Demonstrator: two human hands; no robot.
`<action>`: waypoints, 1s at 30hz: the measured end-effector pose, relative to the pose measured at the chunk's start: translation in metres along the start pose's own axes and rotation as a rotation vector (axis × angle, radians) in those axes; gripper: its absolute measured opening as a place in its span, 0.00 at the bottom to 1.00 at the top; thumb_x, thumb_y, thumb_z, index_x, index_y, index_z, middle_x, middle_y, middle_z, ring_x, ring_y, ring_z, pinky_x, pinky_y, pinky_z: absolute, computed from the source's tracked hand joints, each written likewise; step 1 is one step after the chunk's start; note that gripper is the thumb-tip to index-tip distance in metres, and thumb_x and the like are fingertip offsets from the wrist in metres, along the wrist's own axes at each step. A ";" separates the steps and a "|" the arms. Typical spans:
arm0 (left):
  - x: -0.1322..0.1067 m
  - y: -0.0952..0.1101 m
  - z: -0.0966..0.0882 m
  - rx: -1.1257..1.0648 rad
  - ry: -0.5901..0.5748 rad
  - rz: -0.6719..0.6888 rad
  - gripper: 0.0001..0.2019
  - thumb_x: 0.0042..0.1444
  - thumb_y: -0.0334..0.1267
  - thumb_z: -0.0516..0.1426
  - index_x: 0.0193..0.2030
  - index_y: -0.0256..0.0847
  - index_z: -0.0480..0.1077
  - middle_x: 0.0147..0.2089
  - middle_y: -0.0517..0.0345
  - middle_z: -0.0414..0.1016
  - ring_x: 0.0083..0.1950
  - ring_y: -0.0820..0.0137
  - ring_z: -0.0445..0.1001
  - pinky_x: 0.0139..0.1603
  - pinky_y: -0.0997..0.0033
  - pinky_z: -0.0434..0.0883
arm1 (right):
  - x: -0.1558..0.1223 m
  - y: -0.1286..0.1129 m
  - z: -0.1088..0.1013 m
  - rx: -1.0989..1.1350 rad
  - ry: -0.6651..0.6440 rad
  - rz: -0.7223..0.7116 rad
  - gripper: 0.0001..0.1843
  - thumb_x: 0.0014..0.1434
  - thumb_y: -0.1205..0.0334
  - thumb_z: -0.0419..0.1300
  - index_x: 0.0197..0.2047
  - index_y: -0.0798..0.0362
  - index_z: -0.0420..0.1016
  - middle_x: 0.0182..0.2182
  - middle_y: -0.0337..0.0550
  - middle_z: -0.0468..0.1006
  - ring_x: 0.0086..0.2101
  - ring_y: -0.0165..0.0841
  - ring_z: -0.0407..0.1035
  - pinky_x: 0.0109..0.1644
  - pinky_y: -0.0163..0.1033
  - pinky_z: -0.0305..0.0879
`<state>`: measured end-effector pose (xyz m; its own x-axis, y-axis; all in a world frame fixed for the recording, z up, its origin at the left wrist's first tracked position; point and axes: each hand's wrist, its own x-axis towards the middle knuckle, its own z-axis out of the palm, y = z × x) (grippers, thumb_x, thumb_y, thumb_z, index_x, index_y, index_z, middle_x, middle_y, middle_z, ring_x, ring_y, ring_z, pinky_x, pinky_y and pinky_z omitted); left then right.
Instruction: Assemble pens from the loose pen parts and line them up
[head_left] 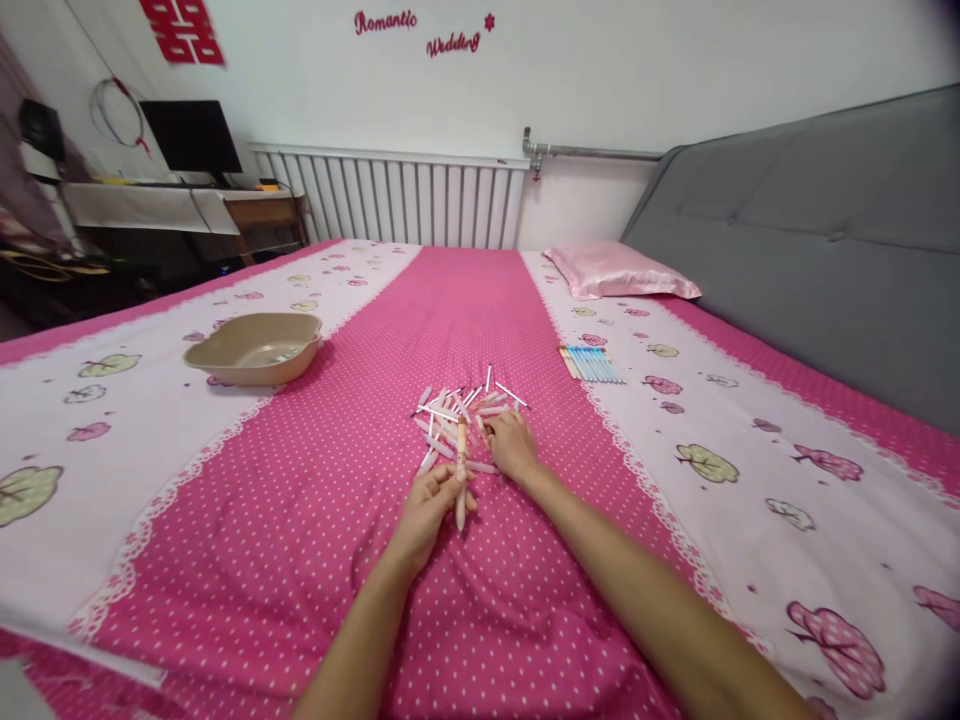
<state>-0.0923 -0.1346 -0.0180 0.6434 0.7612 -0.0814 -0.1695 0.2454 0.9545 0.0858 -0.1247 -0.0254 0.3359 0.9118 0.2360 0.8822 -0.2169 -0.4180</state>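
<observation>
My left hand [433, 505] is closed around a pale pen [461, 450] with a brownish-orange end, which stands out lengthwise past the fingers. Just ahead lies a loose pile of white and pale pink pens [442, 408], pointing every way, a few with dark tips. At the right edge of this pile is my right hand [511, 445], its fingers curled down among the pens; what they pinch is hidden. Farther right, a neat row of pens [592, 364], mostly blue with a few tan ones at the left end, lies side by side on the bedspread.
A beige plastic basin [255, 350] with something small and pale inside stands on the left of the pink dotted bedspread [315, 520]. A pink pillow [619, 270] lies by the grey headboard [817, 210]. Behind the bed are a radiator [405, 195] and a desk with a monitor [191, 138].
</observation>
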 end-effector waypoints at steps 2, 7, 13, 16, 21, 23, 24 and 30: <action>0.000 0.000 0.000 0.001 -0.001 0.005 0.18 0.49 0.50 0.62 0.36 0.35 0.71 0.22 0.58 0.73 0.19 0.78 0.65 0.20 0.80 0.59 | -0.002 -0.002 -0.003 0.000 0.000 0.005 0.16 0.59 0.67 0.49 0.40 0.53 0.78 0.44 0.48 0.76 0.48 0.39 0.63 0.53 0.42 0.55; 0.000 0.000 0.000 -0.007 -0.005 0.003 0.18 0.48 0.50 0.63 0.35 0.35 0.70 0.22 0.58 0.73 0.19 0.78 0.65 0.19 0.80 0.58 | -0.004 -0.007 -0.014 0.018 0.041 0.006 0.14 0.57 0.70 0.51 0.34 0.49 0.77 0.38 0.41 0.79 0.46 0.37 0.66 0.59 0.49 0.47; -0.001 0.001 0.002 0.028 -0.008 -0.005 0.19 0.47 0.50 0.63 0.35 0.34 0.70 0.22 0.58 0.73 0.19 0.77 0.65 0.20 0.79 0.60 | -0.008 -0.013 -0.046 0.714 0.077 0.052 0.11 0.54 0.69 0.55 0.40 0.51 0.76 0.40 0.43 0.79 0.41 0.34 0.71 0.50 0.44 0.64; -0.002 0.002 0.004 0.080 -0.024 0.025 0.18 0.49 0.50 0.62 0.34 0.34 0.69 0.22 0.57 0.74 0.16 0.79 0.63 0.20 0.79 0.60 | -0.022 -0.015 -0.063 1.094 0.011 0.077 0.11 0.53 0.63 0.59 0.41 0.51 0.75 0.41 0.44 0.78 0.40 0.33 0.72 0.45 0.41 0.67; -0.006 0.006 0.008 0.128 -0.060 0.063 0.17 0.48 0.50 0.62 0.33 0.35 0.70 0.21 0.58 0.73 0.16 0.79 0.63 0.21 0.78 0.60 | -0.040 -0.021 -0.074 1.285 0.072 0.126 0.13 0.48 0.56 0.64 0.38 0.52 0.75 0.35 0.42 0.79 0.37 0.33 0.73 0.42 0.39 0.67; -0.007 0.008 0.009 0.125 -0.063 0.057 0.18 0.46 0.50 0.63 0.32 0.34 0.70 0.20 0.59 0.72 0.16 0.79 0.63 0.21 0.78 0.60 | -0.041 -0.025 -0.073 1.298 0.119 0.095 0.14 0.47 0.56 0.65 0.37 0.52 0.75 0.34 0.42 0.79 0.37 0.33 0.73 0.42 0.39 0.67; -0.008 0.009 0.010 0.127 -0.065 0.056 0.18 0.46 0.50 0.63 0.31 0.34 0.71 0.20 0.59 0.72 0.16 0.79 0.62 0.21 0.78 0.60 | -0.041 -0.027 -0.073 1.296 0.131 0.071 0.14 0.47 0.56 0.66 0.37 0.52 0.75 0.35 0.42 0.79 0.37 0.33 0.73 0.41 0.39 0.68; -0.009 0.011 0.011 0.141 -0.074 0.064 0.18 0.46 0.50 0.64 0.30 0.34 0.71 0.19 0.58 0.72 0.15 0.80 0.60 0.19 0.79 0.56 | -0.042 -0.033 -0.073 1.283 0.118 -0.021 0.13 0.49 0.58 0.65 0.38 0.52 0.75 0.35 0.42 0.79 0.35 0.33 0.74 0.37 0.37 0.69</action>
<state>-0.0915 -0.1453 -0.0030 0.6885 0.7252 -0.0027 -0.1088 0.1070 0.9883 0.0668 -0.1815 0.0421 0.4108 0.8605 0.3013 -0.0366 0.3458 -0.9376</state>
